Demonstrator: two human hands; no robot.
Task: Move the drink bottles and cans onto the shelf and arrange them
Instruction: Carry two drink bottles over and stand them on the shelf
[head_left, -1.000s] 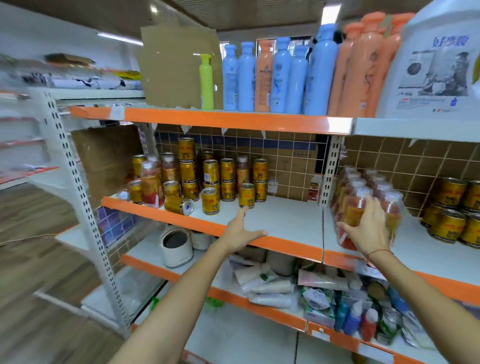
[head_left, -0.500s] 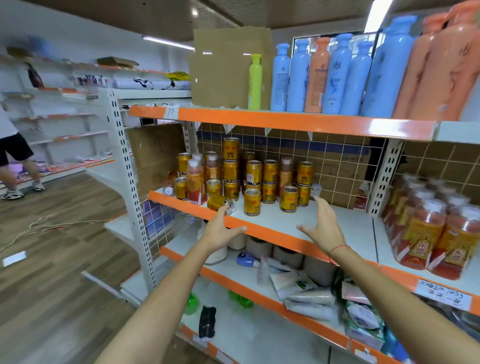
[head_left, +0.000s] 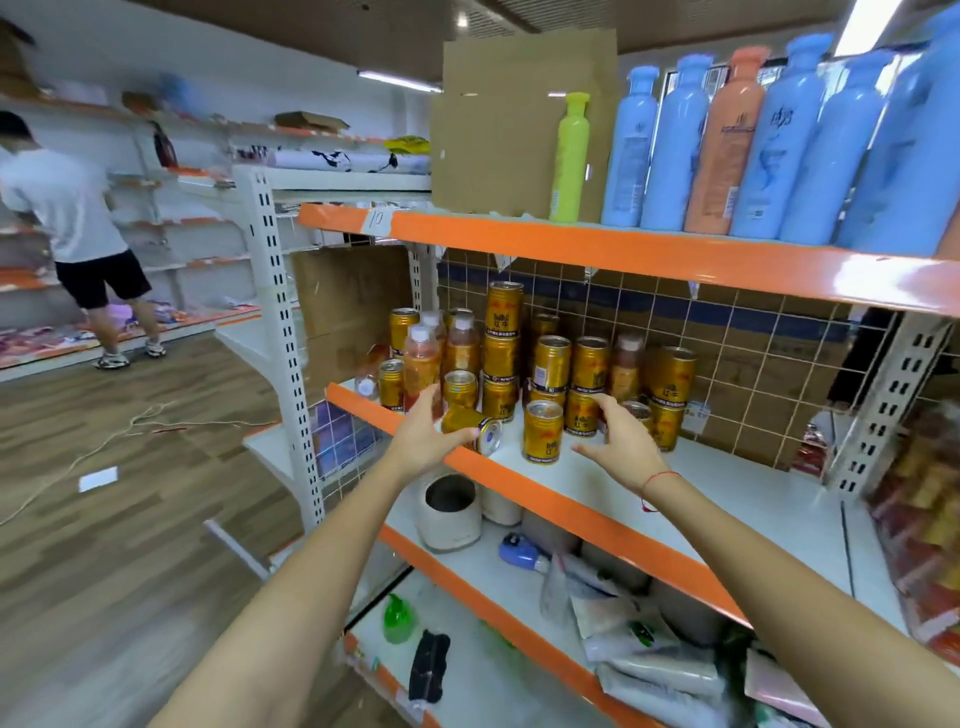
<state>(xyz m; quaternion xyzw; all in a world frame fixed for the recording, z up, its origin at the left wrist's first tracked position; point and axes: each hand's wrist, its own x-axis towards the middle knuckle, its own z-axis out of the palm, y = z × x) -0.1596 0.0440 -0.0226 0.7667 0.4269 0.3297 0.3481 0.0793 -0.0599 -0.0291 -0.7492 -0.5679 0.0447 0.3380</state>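
Several gold cans (head_left: 551, 362) and a few red-orange drink bottles (head_left: 421, 364) crowd the left end of the middle shelf (head_left: 717, 493), some cans stacked two or three high. One gold can lies on its side (head_left: 475, 429) at the orange front edge. My left hand (head_left: 426, 434) reaches to that fallen can, fingers spread against its left end. My right hand (head_left: 621, 441) hovers open just right of an upright front can (head_left: 543, 439), holding nothing.
Blue, orange and green plastic bottles (head_left: 727, 150) and a cardboard sheet (head_left: 519, 119) stand on the top shelf. A wrapped pack of red drink bottles (head_left: 924, 499) sits at far right. Pouches and a white pot (head_left: 449, 512) fill the lower shelf. A person (head_left: 78, 228) stands far left.
My view swung left and closer to the cans. Both hands moved in toward the can cluster; the right hand left the wrapped bottle pack a second ago.
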